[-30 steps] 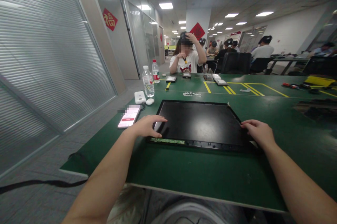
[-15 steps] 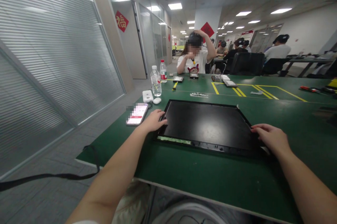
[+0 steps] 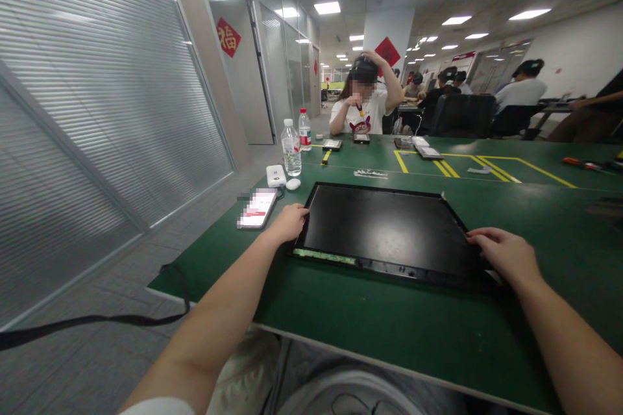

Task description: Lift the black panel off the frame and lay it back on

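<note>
A black flat display panel [image 3: 384, 220] with a dark frame lies face up on the green table [image 3: 389, 330]. A green strip [image 3: 325, 256], perhaps a circuit board, shows along its near left edge. My left hand [image 3: 291, 223] grips the panel's left edge, its fingers closed on the frame. At the opposite side, my right hand [image 3: 506, 256] pinches the right edge between thumb and fingers; some fingertips are hidden beneath the rim.
Left of the panel are a phone [image 3: 257, 208], a white box-shaped device [image 3: 276, 176], a white mouse-like object [image 3: 293, 184] and two bottles [image 3: 291, 149]. Hard drives [image 3: 428, 149] lie farther back. Across the table sits a person [image 3: 363, 103] looking through a small tool.
My left thumb, which lay over the panel's left border, has drawn back to the edge. The right hand keeps its hold. The view has shifted slightly, and another person appears at far right.
</note>
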The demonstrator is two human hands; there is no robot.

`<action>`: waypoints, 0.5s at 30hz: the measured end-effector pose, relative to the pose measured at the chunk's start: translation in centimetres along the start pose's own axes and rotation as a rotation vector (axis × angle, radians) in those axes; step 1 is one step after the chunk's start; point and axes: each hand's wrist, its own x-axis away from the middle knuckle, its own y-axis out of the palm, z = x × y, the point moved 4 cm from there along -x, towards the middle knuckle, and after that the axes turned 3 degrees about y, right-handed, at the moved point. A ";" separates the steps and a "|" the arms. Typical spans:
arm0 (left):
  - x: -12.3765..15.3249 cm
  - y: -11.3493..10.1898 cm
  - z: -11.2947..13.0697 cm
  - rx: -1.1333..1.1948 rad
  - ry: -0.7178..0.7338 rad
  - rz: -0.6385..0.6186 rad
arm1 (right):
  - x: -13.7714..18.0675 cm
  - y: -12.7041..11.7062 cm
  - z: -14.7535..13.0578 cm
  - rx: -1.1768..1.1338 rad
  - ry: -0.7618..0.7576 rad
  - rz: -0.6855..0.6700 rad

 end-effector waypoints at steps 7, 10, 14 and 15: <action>-0.3 0.8 -0.2 0.004 -0.035 -0.028 | -0.2 0.1 0.5 -0.012 -0.008 0.017; -0.3 0.7 -0.2 0.014 -0.019 -0.029 | -0.2 0.1 0.4 -0.026 0.003 0.012; -0.2 0.3 -0.2 0.043 0.020 -0.019 | -0.2 0.1 0.4 -0.041 0.018 0.000; -0.2 0.3 -0.2 0.051 0.015 -0.013 | -0.2 0.1 0.3 -0.045 0.013 0.006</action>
